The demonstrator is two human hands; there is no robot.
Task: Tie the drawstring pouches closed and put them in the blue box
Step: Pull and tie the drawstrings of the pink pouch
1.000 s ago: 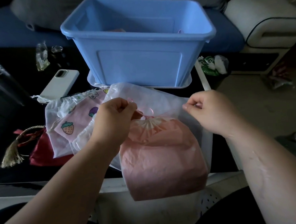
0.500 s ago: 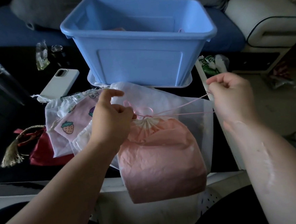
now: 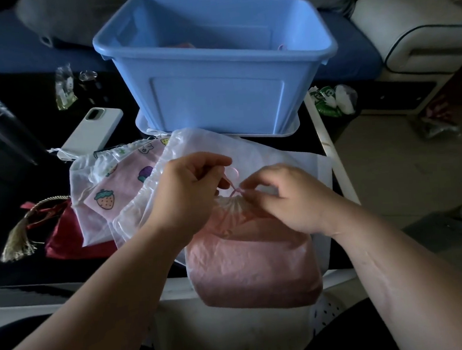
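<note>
A pink drawstring pouch (image 3: 254, 266) hangs over the table's front edge, its neck gathered tight. My left hand (image 3: 190, 194) pinches a loop of the pink drawstring (image 3: 233, 172) above the neck. My right hand (image 3: 288, 195) pinches the string right at the gathered neck. The blue box (image 3: 216, 94) stands just behind, and a bit of pink shows inside it. More pouches lie to the left: a strawberry-print pouch (image 3: 121, 188), sheer white ones (image 3: 263, 150), and a red pouch (image 3: 70, 235) with a gold tassel.
A white phone (image 3: 93, 132) lies left of the box on the dark table (image 3: 19, 176). A small clear packet (image 3: 65, 88) sits further back. Wrappers (image 3: 331, 99) lie right of the box. The table's right edge (image 3: 329, 151) runs beside my right hand.
My right hand had pulled the string out to the right, cinching the neck; it has now come back in to the neck. Both hands work close together at the string.
</note>
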